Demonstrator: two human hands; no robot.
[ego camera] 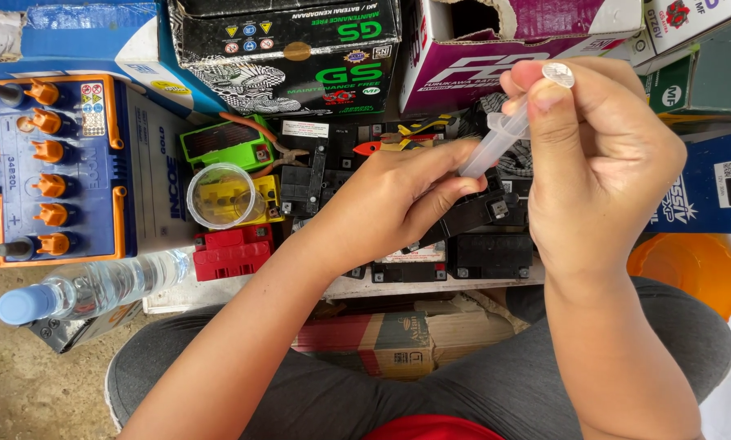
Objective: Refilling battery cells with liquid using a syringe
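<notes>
My right hand (602,155) holds a clear plastic syringe (496,143) by its upper end, thumb on the plunger top, the barrel slanting down to the left. My left hand (398,200) steadies the syringe's lower end, fingers pressed on a small black battery (484,213) lying on a white board (431,285). The syringe tip is hidden behind my left fingers. More small black batteries (492,257) lie just below.
A blue battery with orange caps (56,167) sits at left, a clear water bottle with a blue cap (88,289) below it. A clear cup (220,195), green and red parts, and cardboard boxes (288,53) crowd the back. An orange dish (683,265) lies at right.
</notes>
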